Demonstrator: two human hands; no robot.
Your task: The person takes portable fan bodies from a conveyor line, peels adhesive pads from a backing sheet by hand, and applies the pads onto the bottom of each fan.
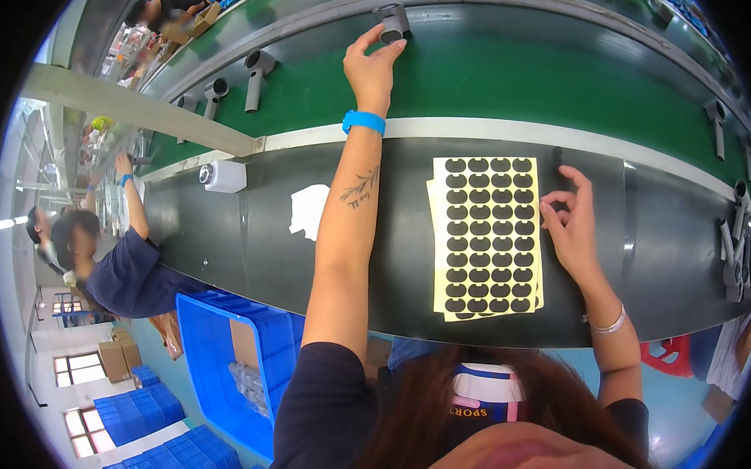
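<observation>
My left hand (370, 73) reaches far over the green conveyor belt (497, 82). Its thumb and fingers close around the end of a grey tubular housing (392, 27). On the dark work surface, my right hand (571, 223) hovers beside the right edge of a pale yellow sticker sheet (484, 238). That sheet carries rows of black rounded stickers and lies over another one. The right hand's fingers are loosely bent and apart, with nothing visible between them. A small dark piece (558, 156) lies just above them.
A white bottle-like container (226, 177) and a white paper piece (308, 211) lie to the left. Similar grey housings (255, 80) stand along the belt; several more (735, 247) are grouped far right. A blue crate (239, 354) sits below the table. A co-worker (122, 259) works at left.
</observation>
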